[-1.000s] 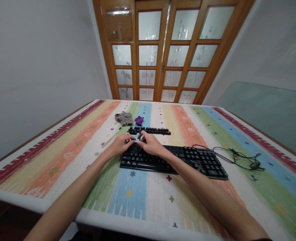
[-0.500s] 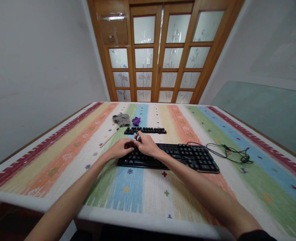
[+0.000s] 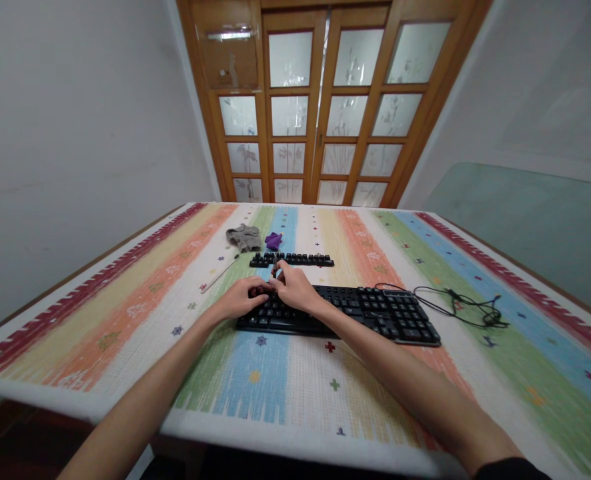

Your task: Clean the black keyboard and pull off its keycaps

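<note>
A black keyboard (image 3: 375, 313) lies across the table in front of me. My left hand (image 3: 240, 297) grips its left end, with curled fingers toward the back edge and the thumb over the keys. Beside it, my right hand (image 3: 293, 288) is closed above the left part of the keyboard. A slim dark tool (image 3: 275, 265) stands up from the right fingers; its lower end is hidden, and its exact kind is unclear. Loose black keycaps (image 3: 305, 259) stand in rows just behind the keyboard.
A grey cloth (image 3: 244, 237) and a purple cloth (image 3: 273, 241) lie farther back. A thin brush with a pale handle (image 3: 219, 274) rests left of the keycaps. The keyboard's coiled cable (image 3: 468, 308) lies to the right. A striped cloth (image 3: 140, 313) covers the table.
The view has shifted slightly, so everything sits a little farther right. Both hands stay at the left part of the keyboard; the dark tool still stands up from the right fingers.
</note>
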Motion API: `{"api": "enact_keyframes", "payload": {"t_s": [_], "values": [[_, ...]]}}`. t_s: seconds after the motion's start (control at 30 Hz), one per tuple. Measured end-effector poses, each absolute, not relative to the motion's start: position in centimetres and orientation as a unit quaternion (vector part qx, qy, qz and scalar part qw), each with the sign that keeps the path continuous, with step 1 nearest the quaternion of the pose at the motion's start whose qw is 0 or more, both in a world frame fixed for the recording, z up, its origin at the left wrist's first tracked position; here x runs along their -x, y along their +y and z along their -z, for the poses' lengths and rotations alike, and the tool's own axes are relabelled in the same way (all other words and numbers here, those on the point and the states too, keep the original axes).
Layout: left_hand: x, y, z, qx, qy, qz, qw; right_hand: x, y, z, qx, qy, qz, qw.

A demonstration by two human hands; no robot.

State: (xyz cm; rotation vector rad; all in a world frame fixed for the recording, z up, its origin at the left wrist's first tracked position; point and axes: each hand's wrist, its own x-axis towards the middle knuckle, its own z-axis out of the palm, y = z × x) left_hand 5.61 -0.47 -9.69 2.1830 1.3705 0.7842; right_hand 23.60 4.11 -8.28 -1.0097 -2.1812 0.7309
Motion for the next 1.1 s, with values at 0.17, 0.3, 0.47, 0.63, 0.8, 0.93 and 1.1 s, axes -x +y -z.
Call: {"api": "enact_keyframes", "payload": {"t_s": [0.17,0.3,0.47,0.63,0.8,0.93,1.1], "values": [[-5.6,-0.5,9.8,-0.781,0.506,-0.291,0.222,-23.4,5.6,8.6,0.402,-0.792,-0.363,0.280],[-5.8,-0.7,9.4,-0.775,0.505,-0.297,0.237,-24.0,6.0,8.6,0.363,-0.764,-0.441,0.299],[-6.4,-0.9,9.0,-0.743,0.503,-0.332,0.291,-25.1,5.8,8.0,0.310,-0.742,-0.465,0.371],[-7.0,-0.4,9.4,-0.669,0.472,-0.399,0.413,-26.0,5.4,7.5,0.260,-0.746,-0.466,0.399],[-7.3,-0.2,9.4,-0.626,0.463,-0.436,0.451,-26.6,4.9,7.4,0.249,-0.752,-0.465,0.394],[-7.2,-0.3,8.8,-0.638,0.480,-0.430,0.421,-27.0,4.5,7.3,0.276,-0.756,-0.441,0.398],[-6.2,0.3,8.0,-0.706,0.520,-0.397,0.273,-27.3,4.1,7.5,0.309,-0.781,-0.391,0.376]]}}
